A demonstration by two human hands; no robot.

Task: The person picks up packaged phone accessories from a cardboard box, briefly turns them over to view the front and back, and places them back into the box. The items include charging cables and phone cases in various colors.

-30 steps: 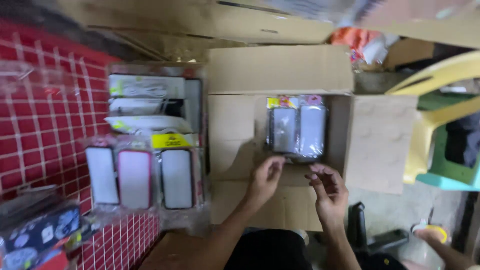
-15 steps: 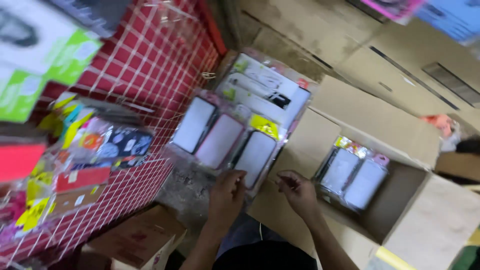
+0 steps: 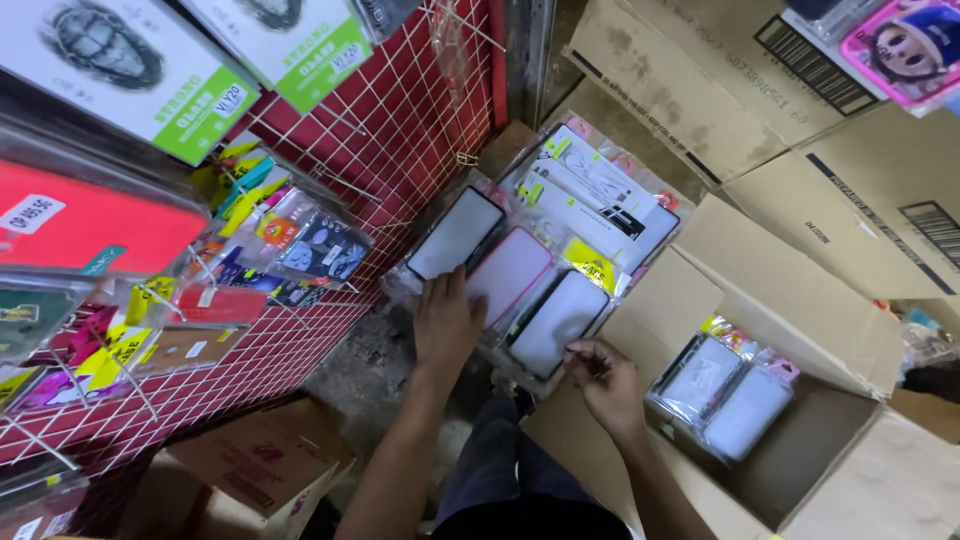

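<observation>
A red wire display grid (image 3: 400,130) is seen filling the upper left, hung with packaged screen protectors (image 3: 100,60) at eleven o'clock and smaller carded accessories (image 3: 300,250) nearer the centre. Large closed cardboard cartons (image 3: 800,150) are stacked toward one and two o'clock. An open cardboard box (image 3: 800,320) is spread from the centre toward four o'clock, and two bagged pale phone cases (image 3: 725,395) are seen lying side by side inside it. A smaller brown box (image 3: 250,460) is set on the floor at seven o'clock. A bundle of bagged phone cases (image 3: 520,285) is stood just above the centre, between the grid and the open box; three cases are shown at its front, one black-framed, one pink-framed and one dark-framed. The left hand (image 3: 447,320) is laid flat, fingers spread, on the lower edge of the black-framed and pink-framed cases. The right hand (image 3: 603,380) is held apart from the left, at five o'clock from the bundle, its fingers curled at the bottom corner of the dark-framed case; whether that corner is actually pinched cannot be told.
</observation>
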